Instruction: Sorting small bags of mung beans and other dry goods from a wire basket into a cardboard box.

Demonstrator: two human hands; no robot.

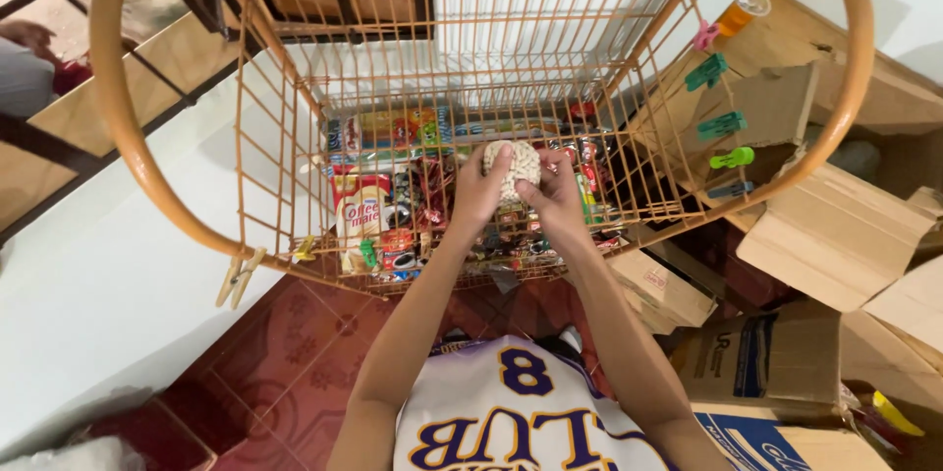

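Above the red floor (pixel 295 363), the orange wire basket (pixel 285 137) hangs before you, packed with snack packets (pixel 365 211). Cardboard boxes (pixel 835 235) pile up at its right, and clothes pegs (pixel 722 124) grip its rim. Your left hand (pixel 478 191) and right hand (pixel 557 198) together clasp a pale round bundle (pixel 518 165) over the packets.

Left hand (pixel 480 188) and right hand (pixel 556 194) grip pale knobbly bundle (pixel 517 165) together over packet-filled orange wire basket (pixel 278 152).
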